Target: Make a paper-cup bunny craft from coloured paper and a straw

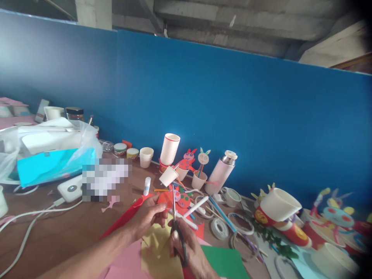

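Observation:
My left hand (pixel 148 213) pinches a piece of red paper (pixel 165 200) by its edge. In my right hand (pixel 188 244) is a pair of scissors (pixel 175 223) with dark handles, its blades pointing up and away from me along the right side of the red paper. Whether the blades are touching the paper is hard to tell. Below both hands lie a sheet of yellow paper (pixel 158 252) and pink paper (pixel 124 261). Just beyond the scissors lies a red paper figure with green spots (pixel 183 200).
A glue stick (pixel 147 186), a tipped paper cup (pixel 169 176), markers (pixel 196 206) and tape rolls (pixel 219 228) lie around the hands. Behind stand stacked cups (pixel 170 149) and a pink thermos (pixel 221 172). At left are a plastic bag (pixel 58 147) and a white power bank (pixel 70 188) with cables.

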A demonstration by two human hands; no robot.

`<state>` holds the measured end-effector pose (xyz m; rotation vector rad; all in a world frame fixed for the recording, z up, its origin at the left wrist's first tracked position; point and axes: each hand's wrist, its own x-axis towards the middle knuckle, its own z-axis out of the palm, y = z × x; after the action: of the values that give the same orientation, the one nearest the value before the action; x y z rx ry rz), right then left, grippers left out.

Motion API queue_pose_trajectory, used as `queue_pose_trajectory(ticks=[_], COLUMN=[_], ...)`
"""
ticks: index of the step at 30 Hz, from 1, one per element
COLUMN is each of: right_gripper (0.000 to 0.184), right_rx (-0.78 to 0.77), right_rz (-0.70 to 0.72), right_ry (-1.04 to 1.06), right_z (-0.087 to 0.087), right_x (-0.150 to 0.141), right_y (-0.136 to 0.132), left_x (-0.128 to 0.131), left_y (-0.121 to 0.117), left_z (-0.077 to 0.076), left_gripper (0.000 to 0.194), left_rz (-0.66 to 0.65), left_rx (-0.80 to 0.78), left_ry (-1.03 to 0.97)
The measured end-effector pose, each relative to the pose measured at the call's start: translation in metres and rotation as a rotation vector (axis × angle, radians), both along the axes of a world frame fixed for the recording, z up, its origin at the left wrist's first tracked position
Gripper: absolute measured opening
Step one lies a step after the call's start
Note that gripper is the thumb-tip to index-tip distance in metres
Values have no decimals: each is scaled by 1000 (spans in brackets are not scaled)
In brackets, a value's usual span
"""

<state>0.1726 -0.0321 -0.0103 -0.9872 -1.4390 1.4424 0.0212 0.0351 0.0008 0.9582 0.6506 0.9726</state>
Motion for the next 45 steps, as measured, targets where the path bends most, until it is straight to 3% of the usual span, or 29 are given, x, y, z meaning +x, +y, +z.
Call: queue_pose_trajectory(ticks=[22, 35, 45], right_gripper=[49, 47, 42], right_rx=[-28, -10, -43], right_rz=[-64, -58, -10], right_ry=[12, 19, 82], right_z=[-5, -7, -10], right_x=[-3, -4, -4], right_y=[-1, 0, -2], left_x=[-2, -1, -1], left_y=[7, -1, 4], left_z=[-16, -5, -17], left_gripper=[10, 20, 13], left_rz=[0, -32, 14], left_rx=[19, -41, -40], left_ry=[1, 50, 78])
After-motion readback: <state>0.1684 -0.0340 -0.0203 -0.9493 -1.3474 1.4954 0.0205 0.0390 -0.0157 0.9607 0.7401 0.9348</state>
